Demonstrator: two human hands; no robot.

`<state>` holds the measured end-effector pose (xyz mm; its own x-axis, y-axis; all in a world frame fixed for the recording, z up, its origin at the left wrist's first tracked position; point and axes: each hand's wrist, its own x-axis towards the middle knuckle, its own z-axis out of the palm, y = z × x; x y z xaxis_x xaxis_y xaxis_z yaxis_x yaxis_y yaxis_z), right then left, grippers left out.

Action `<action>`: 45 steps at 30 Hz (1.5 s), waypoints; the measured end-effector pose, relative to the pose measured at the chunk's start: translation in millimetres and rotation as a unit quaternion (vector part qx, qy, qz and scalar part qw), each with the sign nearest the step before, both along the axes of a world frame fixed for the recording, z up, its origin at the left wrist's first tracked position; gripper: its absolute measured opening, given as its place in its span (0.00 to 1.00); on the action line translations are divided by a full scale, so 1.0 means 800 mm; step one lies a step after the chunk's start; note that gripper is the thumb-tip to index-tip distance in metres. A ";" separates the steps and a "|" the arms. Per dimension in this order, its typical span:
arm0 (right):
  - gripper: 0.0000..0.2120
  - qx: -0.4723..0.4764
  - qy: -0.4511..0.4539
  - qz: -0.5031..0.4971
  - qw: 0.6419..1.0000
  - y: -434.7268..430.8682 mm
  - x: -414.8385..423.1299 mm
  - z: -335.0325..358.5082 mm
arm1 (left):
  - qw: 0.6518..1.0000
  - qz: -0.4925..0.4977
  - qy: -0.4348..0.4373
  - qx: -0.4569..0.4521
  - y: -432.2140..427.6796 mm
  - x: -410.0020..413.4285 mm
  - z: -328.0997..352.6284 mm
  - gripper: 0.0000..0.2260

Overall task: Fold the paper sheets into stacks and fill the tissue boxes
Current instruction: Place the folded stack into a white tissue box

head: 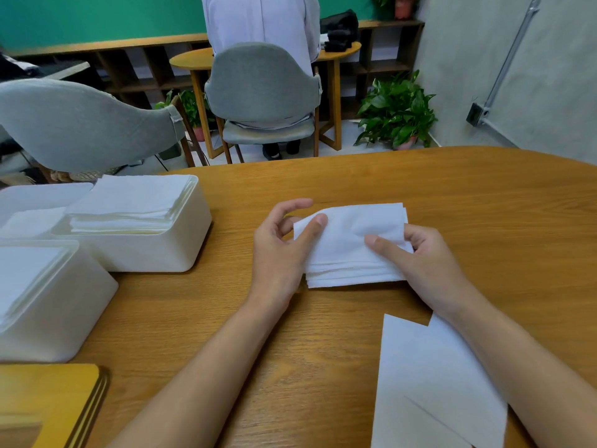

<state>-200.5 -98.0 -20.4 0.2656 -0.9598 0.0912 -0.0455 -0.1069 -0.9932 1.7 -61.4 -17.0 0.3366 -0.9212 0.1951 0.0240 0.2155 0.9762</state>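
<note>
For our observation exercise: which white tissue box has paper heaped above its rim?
The box closest to the left hand: its paper stack stands clear above the rim. In the front-left box the paper stays within the rim.

folded stack (pixel 349 240): right edge covered by right grip (pixel 429 263), underside unseen, sheet count too fine to tell | loose sheets (pixel 429 383): cut by bottom edge, right side under right forearm (pixel 517 360) | near tissue box (pixel 48 302): cut by left edge | yellow boards (pixel 48 405): cut at bottom-left corner | seated person (pixel 261 21): head off the top edge
</note>
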 end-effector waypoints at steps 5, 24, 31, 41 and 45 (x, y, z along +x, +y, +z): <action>0.08 0.017 -0.002 0.000 1.000 0.000 0.000 0.001 | 0.999 -0.031 -0.012 -0.006 0.001 0.001 0.001 0.16; 0.35 -0.025 -0.079 0.018 0.996 -0.001 -0.002 0.004 | 0.997 -0.023 -0.044 0.052 0.003 -0.006 -0.003 0.29; 0.17 -0.030 0.015 0.108 0.994 -0.004 -0.018 0.016 | 0.996 -0.079 -0.032 0.013 0.001 -0.005 -0.011 0.32; 0.18 -0.055 0.080 -0.112 0.989 -0.026 -0.029 0.001 | 0.878 -0.143 -0.443 -0.107 0.004 -0.011 -0.030 0.16; 0.19 -0.027 0.048 -0.094 0.994 -0.025 -0.025 -0.003 | 0.831 -0.181 -0.516 -0.104 0.001 -0.012 -0.041 0.14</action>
